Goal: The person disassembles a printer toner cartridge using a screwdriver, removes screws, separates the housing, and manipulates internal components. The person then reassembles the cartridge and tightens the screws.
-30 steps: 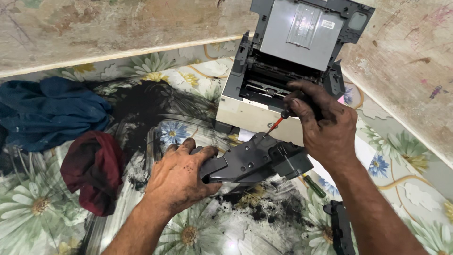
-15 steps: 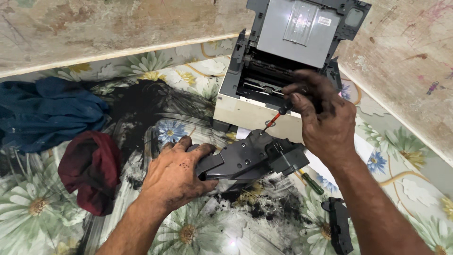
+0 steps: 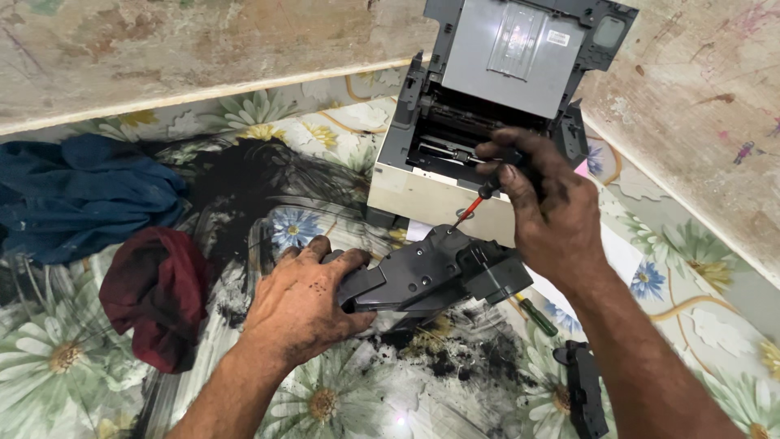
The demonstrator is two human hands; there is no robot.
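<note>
Screwdriver (image 3: 479, 200) tip now lower, on cartridge (image 3: 431, 272).

Setting. A floral-patterned floor covering (image 3: 341, 398), with white daisies and blue flowers, spreads beneath the work area. Black powder stains (image 3: 244, 175) darken it left of centre. Stained, mottled walls (image 3: 179, 49) border it behind and at right (image 3: 707, 122), perhaps bare plaster. Lighting is even and soft.

Beside the grey and cream printer (image 3: 487, 114), a dark grey cartridge (image 3: 431, 272) lies on a floral sheet (image 3: 341, 122) of white daisies and blue flowers, smeared black, with a navy cloth (image 3: 81, 195) and maroon cloth (image 3: 158, 293) farther off.
</note>
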